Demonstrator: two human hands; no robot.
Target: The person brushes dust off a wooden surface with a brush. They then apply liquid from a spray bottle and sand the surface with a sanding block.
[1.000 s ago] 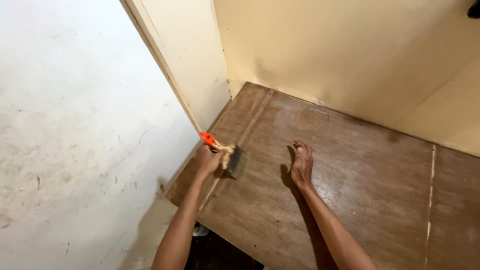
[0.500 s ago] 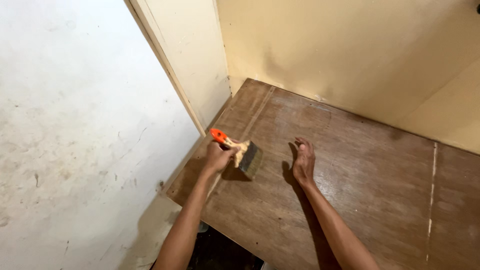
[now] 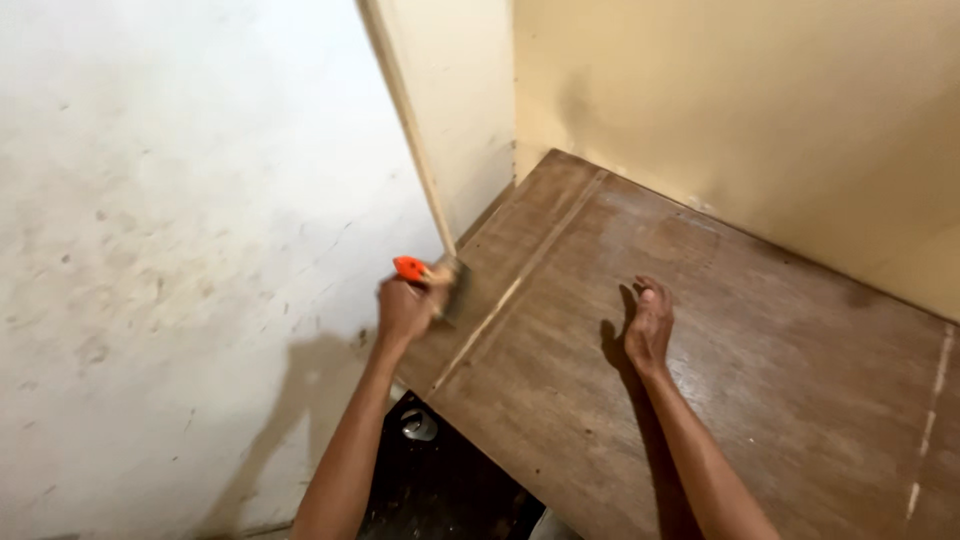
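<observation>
My left hand (image 3: 403, 308) grips a paintbrush (image 3: 440, 279) with an orange handle end and a dark bristle head. The bristles rest on the left edge of a brown wooden board (image 3: 700, 330), close to the cream side panel (image 3: 445, 120). My right hand (image 3: 649, 325) lies flat, palm down, on the middle of the board, a short way to the right of the brush. Its fingers are together and hold nothing.
A rough white wall (image 3: 170, 250) fills the left. Cream panels (image 3: 760, 110) close the back of the recess. A pale strip (image 3: 520, 280) runs along the board near its left edge. Below the board's front edge lies a dark floor with a small round metal object (image 3: 418, 425).
My left hand has carried the brush from the board's surface leftward to its left edge by the side panel. My right hand has stayed flat in place.
</observation>
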